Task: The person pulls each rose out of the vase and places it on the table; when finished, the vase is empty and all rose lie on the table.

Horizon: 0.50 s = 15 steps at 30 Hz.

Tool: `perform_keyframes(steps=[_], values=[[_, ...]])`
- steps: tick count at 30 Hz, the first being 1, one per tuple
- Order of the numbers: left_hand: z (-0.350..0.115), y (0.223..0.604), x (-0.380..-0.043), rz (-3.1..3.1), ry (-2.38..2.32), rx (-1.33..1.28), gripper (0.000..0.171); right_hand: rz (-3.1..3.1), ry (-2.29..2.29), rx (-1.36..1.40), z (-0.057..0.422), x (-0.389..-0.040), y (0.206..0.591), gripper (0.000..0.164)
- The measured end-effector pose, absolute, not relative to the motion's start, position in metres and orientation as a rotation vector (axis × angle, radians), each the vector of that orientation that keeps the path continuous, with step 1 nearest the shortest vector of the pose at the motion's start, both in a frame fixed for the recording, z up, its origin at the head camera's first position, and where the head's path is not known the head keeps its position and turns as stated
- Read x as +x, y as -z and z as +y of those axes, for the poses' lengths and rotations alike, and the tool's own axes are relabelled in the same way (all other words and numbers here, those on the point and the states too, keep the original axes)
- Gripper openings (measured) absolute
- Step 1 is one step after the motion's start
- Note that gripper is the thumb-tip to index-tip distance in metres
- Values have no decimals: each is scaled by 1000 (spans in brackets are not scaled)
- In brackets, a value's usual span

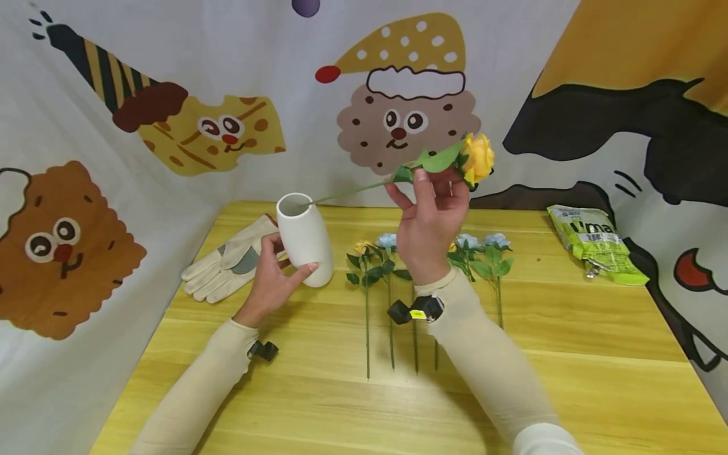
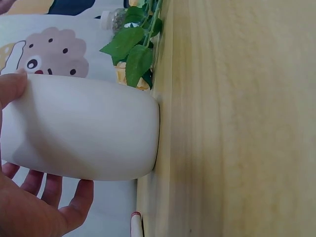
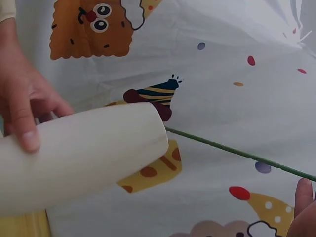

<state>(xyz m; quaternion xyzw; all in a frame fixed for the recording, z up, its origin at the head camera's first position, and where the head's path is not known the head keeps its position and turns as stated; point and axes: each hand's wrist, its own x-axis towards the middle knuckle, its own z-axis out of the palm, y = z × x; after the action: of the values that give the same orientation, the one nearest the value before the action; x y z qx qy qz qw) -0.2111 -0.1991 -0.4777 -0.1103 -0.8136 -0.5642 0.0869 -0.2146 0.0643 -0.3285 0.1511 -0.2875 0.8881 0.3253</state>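
A white vase (image 1: 309,246) stands on the table, and my left hand (image 1: 270,284) grips its side, thumb at the front. In the left wrist view the fingers curve along the vase (image 2: 89,128), whose base meets the tabletop. Up to the right, my right hand (image 1: 432,230) pinches a yellow artificial rose (image 1: 479,159) near its leaves, just below the bloom. The rose's stem slants down left, its end at the vase's mouth. In the right wrist view the green stem (image 3: 222,145) reaches the rim; how deep it goes is hidden.
Several artificial flowers with blue blooms (image 1: 497,241) and yellow blooms (image 1: 364,246) lie on the wooden table (image 1: 318,392), partly behind my right arm. Pale work gloves (image 1: 227,265) lie left of the vase. A green snack bag (image 1: 597,243) is at the right. A printed cloth (image 1: 273,57) hangs behind.
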Motion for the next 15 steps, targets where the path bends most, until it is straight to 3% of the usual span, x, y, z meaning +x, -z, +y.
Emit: perform_keyframes(steps=[8, 15], values=[[-199, 476, -211, -2430, 1681, -329, 84, -746, -2377, 308, 97, -204, 340, 28], [-199, 477, -211, -2425, 1676, -331, 85, -754, -2399, 222, 129, -197, 350, 27]])
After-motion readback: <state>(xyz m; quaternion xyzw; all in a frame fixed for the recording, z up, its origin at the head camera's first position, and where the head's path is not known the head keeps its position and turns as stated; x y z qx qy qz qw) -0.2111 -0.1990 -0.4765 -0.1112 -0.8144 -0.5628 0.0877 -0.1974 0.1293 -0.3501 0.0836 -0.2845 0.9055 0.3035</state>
